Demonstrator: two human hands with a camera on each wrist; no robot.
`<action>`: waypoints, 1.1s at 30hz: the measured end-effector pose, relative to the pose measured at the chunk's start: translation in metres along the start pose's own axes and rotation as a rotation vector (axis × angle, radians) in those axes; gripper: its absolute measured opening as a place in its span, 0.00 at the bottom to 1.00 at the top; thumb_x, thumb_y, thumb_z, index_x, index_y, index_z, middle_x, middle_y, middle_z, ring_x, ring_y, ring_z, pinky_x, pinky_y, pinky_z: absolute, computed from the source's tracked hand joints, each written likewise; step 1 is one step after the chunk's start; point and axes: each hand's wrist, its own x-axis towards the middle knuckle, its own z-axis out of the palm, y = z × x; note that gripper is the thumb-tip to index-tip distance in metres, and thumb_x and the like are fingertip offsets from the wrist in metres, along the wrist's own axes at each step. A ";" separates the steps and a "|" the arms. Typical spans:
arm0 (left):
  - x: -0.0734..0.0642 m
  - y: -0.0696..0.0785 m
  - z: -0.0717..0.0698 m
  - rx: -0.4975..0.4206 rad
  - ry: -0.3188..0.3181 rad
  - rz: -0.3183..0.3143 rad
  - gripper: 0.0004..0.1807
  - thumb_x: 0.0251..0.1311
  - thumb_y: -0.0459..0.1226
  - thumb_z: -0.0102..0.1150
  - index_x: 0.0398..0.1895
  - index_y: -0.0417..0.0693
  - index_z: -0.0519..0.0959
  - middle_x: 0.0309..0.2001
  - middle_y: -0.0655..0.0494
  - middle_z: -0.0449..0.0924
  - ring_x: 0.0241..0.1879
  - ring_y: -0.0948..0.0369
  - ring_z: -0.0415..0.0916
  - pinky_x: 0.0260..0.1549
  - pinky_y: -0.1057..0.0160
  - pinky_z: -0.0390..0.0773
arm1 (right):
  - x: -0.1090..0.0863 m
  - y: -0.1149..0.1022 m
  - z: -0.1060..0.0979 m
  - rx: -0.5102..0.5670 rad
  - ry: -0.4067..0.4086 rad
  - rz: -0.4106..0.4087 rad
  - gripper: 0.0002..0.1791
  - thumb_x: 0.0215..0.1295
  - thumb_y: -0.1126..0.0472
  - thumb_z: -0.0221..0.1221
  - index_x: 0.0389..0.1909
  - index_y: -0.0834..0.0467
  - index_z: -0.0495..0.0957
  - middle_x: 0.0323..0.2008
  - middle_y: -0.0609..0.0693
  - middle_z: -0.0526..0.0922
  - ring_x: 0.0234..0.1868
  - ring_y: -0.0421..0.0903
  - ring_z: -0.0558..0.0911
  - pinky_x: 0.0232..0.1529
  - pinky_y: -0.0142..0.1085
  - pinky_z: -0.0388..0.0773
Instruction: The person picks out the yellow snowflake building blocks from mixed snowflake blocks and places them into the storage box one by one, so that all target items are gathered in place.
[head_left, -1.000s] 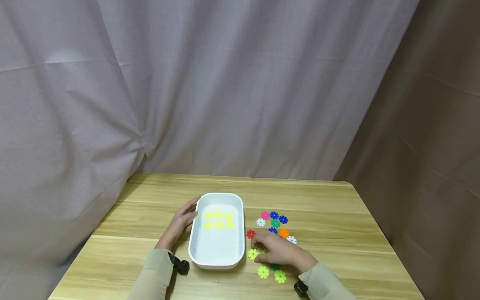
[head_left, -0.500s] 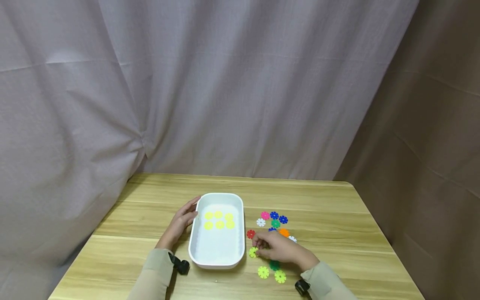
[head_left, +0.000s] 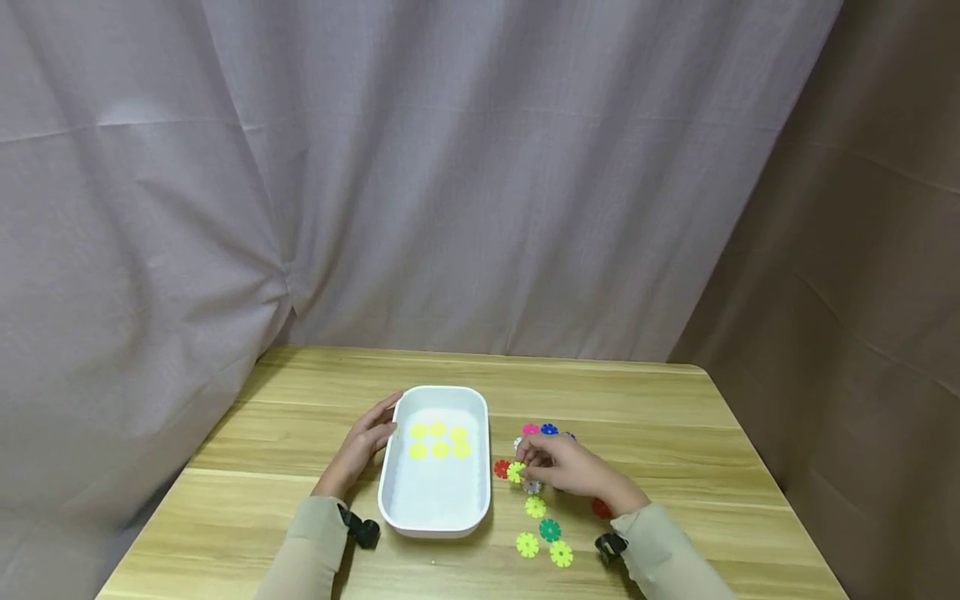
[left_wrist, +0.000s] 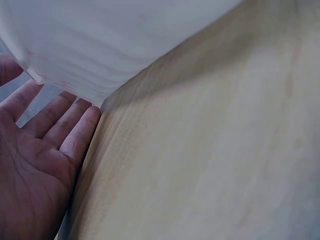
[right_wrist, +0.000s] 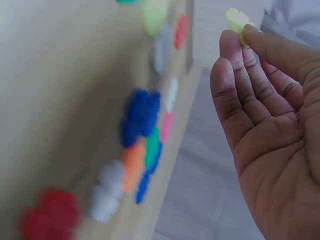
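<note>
My right hand [head_left: 567, 467] pinches a yellow-green plastic snowflake disc [right_wrist: 236, 20] between thumb and fingertips, above the scattered discs to the right of the white tray [head_left: 435, 507]. In the right wrist view, the thumb lies on the disc's near edge and the palm is bare. My left hand [head_left: 358, 446] rests at the tray's left side with fairly straight fingers, the fingertips at its outer wall [left_wrist: 120, 45]. Several yellow discs [head_left: 440, 450] lie flat in the far half of the tray.
On the wooden table [head_left: 637, 417] lie more snowflake discs: a red disc [head_left: 501, 469], a green disc [head_left: 550, 530], yellow ones [head_left: 561, 553] and a pink one [head_left: 531, 429]. Blue, white and orange discs [right_wrist: 133, 165] lie partly under the right hand. A grey curtain [head_left: 480, 208] hangs behind.
The right hand has taken hold of the yellow disc nearest the tray, lifted it and moved it away from me, uncovering discs beneath. The left hand and tray have stayed in place.
</note>
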 end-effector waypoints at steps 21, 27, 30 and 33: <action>0.001 -0.002 0.001 0.016 -0.003 0.015 0.31 0.71 0.33 0.48 0.77 0.49 0.62 0.70 0.35 0.65 0.67 0.42 0.67 0.58 0.63 0.76 | 0.086 -0.041 0.008 0.051 -0.056 -0.065 0.10 0.66 0.62 0.66 0.44 0.61 0.79 0.34 0.44 0.84 0.37 0.40 0.83 0.40 0.34 0.83; 0.001 0.000 0.001 0.021 -0.007 0.016 0.31 0.71 0.34 0.48 0.77 0.50 0.62 0.70 0.37 0.65 0.68 0.44 0.67 0.59 0.63 0.76 | 0.115 -0.052 0.031 0.097 -0.182 -0.015 0.08 0.64 0.66 0.67 0.42 0.60 0.80 0.33 0.46 0.84 0.34 0.39 0.83 0.37 0.31 0.83; 0.001 -0.001 0.001 0.013 -0.017 0.024 0.31 0.71 0.34 0.48 0.77 0.50 0.62 0.70 0.35 0.65 0.67 0.43 0.67 0.60 0.61 0.75 | 0.128 -0.055 0.039 0.089 -0.247 -0.011 0.08 0.64 0.68 0.67 0.42 0.62 0.81 0.32 0.47 0.84 0.33 0.38 0.84 0.36 0.30 0.83; 0.000 -0.002 0.000 0.007 -0.030 0.035 0.31 0.71 0.33 0.48 0.77 0.48 0.61 0.70 0.33 0.64 0.68 0.41 0.66 0.61 0.58 0.74 | 0.138 -0.056 0.046 0.063 -0.298 -0.018 0.09 0.63 0.69 0.67 0.43 0.63 0.81 0.32 0.49 0.84 0.33 0.37 0.84 0.36 0.29 0.83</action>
